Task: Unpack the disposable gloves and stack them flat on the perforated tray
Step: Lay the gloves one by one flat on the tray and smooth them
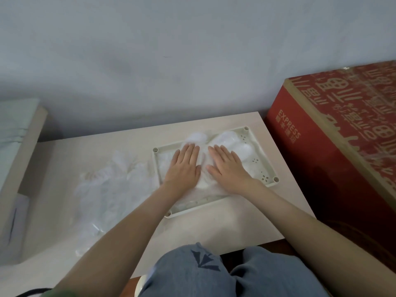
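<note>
1. Two hands press down inside the tray (pixel 155 150): the left hand (pixel 184 168) and the right hand (pixel 227 168) lie side by side, palms down, fingers straight and close together, gripping nothing.
2. Under both palms sit the gloves (pixel 240 146), a thin, clear-white layer already laid in the tray. Their far ends puff up beyond the fingertips toward the tray's back rim, so the stack is not yet fully flat.
3. Left of the tray, on the table (pixel 246 221), lies a loose pile (pixel 111 189) of crumpled clear plastic. It looks like more gloves waiting their turn, though wrapper may be mixed in; the blur hides which.
4. Right of the tray, just off the table's edge, stands a red box (pixel 332 146), not part of the job.
5. Progress, judged from this layout: some gloves are unpacked and in the tray, and the step in hand is smoothing them. The pile left of the tray looks at least as large as the tray's share, so roughly half the work or more remains.
6. Trapped air is the likely snag; the slippery film could spring back up or slide once the palms lift.
</note>
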